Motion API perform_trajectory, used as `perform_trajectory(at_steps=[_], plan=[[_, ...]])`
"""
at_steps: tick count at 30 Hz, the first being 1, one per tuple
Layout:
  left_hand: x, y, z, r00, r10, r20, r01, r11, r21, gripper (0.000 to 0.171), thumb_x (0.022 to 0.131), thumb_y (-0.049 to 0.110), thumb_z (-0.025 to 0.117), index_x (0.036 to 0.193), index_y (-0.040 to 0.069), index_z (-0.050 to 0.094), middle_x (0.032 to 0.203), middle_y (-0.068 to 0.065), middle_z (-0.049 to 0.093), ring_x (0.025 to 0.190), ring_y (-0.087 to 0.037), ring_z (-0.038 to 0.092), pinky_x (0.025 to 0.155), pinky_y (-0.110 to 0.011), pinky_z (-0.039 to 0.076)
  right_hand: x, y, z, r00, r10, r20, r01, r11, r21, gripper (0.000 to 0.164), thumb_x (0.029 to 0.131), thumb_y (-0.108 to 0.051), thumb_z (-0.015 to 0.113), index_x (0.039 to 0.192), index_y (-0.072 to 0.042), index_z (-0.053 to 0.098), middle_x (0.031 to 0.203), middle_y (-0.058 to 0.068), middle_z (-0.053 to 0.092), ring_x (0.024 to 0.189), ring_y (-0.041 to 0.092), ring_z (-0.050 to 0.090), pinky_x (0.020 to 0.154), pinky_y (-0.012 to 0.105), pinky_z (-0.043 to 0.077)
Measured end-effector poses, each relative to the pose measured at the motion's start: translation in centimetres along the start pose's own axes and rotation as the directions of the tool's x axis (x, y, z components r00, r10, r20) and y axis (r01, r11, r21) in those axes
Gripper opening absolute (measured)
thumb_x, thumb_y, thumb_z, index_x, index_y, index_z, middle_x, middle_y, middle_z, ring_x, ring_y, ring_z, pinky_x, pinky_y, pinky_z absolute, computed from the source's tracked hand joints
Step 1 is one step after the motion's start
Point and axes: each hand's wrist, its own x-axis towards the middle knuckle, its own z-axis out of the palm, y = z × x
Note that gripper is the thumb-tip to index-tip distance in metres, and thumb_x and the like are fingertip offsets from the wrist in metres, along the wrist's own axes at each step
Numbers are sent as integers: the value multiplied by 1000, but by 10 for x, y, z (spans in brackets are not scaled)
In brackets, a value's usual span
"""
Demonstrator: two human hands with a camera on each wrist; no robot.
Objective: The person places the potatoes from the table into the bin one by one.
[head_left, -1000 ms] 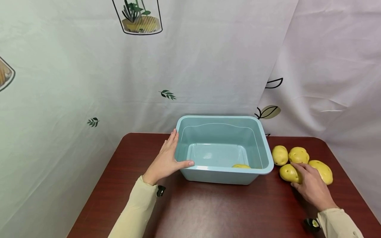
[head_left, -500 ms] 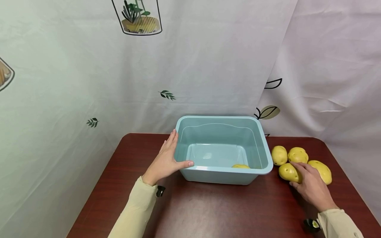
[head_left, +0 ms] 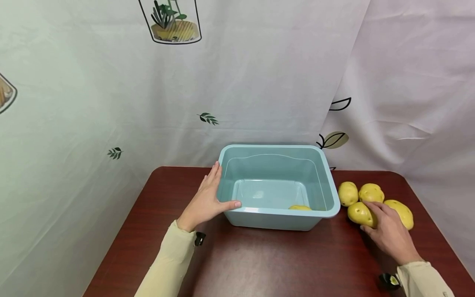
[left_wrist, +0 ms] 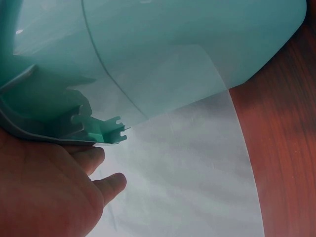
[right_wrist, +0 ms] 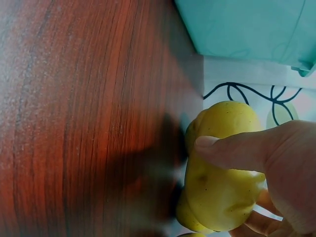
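Item one, your right hand [head_left: 393, 235]: thumb and fingers pinch a smooth, yellow, oval potato [head_left: 360, 214]; in the right wrist view your thumb lies across its skin and the fingers show partly on the other side. Whether this held potato touches the table is not clear from the views. Item two, your left hand [head_left: 203, 206]: fingers extended along the outer left side of a pale blue-green, rectangular plastic tub [head_left: 276, 220], thumb set apart and laid at the front rim near the left corner. The tub stands upright, open side up. Item three, inside the tub: one yellow potato [head_left: 299, 207] near the front right, mostly hidden by the front wall. Item four, to the right of the tub: a round-ended yellow potato [head_left: 348, 194] just beside the rim as you see it, a plump yellow potato [head_left: 371, 192] next to it, both beyond the held one, and a longer yellow potato [head_left: 401, 214] behind your right hand, partly covered by it. Item five, the support: a dark red-brown, wood-grained table [head_left: 271, 264] with rounded far corners. Item six, the backing: a white cloth [head_left: 259, 82] printed with green leaf sprigs [head_left: 208, 119]. Item seven, your clothing: cream sleeves [head_left: 163, 264] on both arms.
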Motion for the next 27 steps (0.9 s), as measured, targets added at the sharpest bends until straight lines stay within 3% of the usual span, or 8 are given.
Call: perform_trajectory(at_steps=[7,16,27], plan=[[0,1,0,1000,-7,3,7,1000,-6,122,80,67,73,162,8,6,169,1,-5,154,-25,-3,122,-51,4,0,-1,-1,1000,-2,-14,2,1000,7,75,60,4,89,128,8,56,119,33,53,105,55,48,89,64,36],[0,-1,0,1000,-5,5,5,1000,4,125,77,78,66,162,10,4,169,2,-5,154,-21,-4,122,-52,5,1,-3,-5,1000,-13,-24,14,1000,14,73,64,1,86,129,8,56,121,32,53,107,53,48,88,64,35],[0,-1,0,1000,-8,2,8,1000,0,123,79,73,70,162,9,5,169,2,-5,154,-23,-3,122,-51,4,5,-6,-8,998,-40,-52,41,999,20,74,64,0,86,130,7,56,121,30,53,108,52,48,88,63,35]])
